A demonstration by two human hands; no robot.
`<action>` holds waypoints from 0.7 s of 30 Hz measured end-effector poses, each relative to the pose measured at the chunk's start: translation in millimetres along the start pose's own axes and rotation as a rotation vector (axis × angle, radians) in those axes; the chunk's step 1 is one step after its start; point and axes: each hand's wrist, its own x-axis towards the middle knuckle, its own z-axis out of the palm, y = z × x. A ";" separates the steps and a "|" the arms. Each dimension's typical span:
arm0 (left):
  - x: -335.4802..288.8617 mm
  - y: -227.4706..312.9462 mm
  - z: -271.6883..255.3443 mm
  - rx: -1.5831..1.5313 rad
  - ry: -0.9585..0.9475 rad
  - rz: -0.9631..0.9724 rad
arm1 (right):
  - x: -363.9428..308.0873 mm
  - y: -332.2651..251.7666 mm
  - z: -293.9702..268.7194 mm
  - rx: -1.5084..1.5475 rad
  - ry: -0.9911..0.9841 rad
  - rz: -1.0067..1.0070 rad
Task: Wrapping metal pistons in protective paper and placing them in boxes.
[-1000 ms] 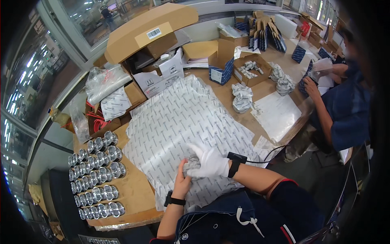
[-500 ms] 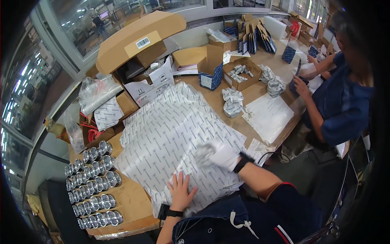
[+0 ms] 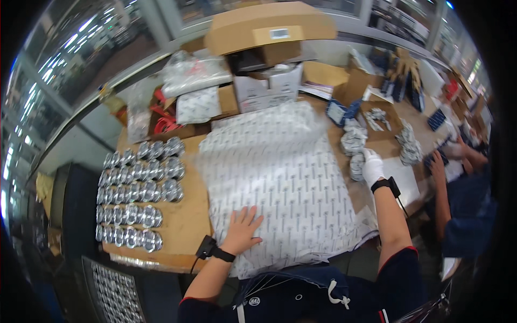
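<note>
My left hand, bare, lies flat with fingers spread on a large stack of white printed wrapping paper. Off the paper's right edge, my right hand wears a white glove. Its fingers close against a small paper-wrapped bundle, whose contents are hidden. Just beyond it sits another crumpled wrapped bundle. Left of the paper, several rows of shiny ring-shaped metal parts stand on the brown tabletop.
An open carton with small wrapped pieces lies at the right, more wrapped bundles beside it. Boxes, including a white carton, line the back. A co-worker's hand is at the far right. A tray of metal parts sits low left.
My right hand has moved from the paper to the right, with a wrapped bundle now beside the earlier one. My left hand stays flat on the paper. The view has swung left.
</note>
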 end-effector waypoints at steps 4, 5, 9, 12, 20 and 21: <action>-17.7 25.9 10.4 -0.189 -0.199 -0.120 | 20.6 -90.2 -16.1 0.012 0.112 -0.085; -23.7 35.3 6.2 -0.196 -0.187 -0.167 | 25.8 -117.5 -16.9 0.391 -0.039 -0.048; -46.8 52.3 15.5 -0.171 0.009 -0.163 | 41.1 -299.0 -69.8 0.636 -0.614 -0.493; -48.2 44.8 32.6 -0.265 0.088 -0.135 | 41.7 -402.5 -31.7 0.501 -0.560 -0.758; -39.1 42.7 92.7 -0.036 0.462 -0.122 | 17.5 -562.8 88.5 0.231 -0.245 -1.307; -38.6 41.0 93.7 -0.031 0.466 -0.129 | 15.6 -571.1 87.3 0.112 -0.283 -1.306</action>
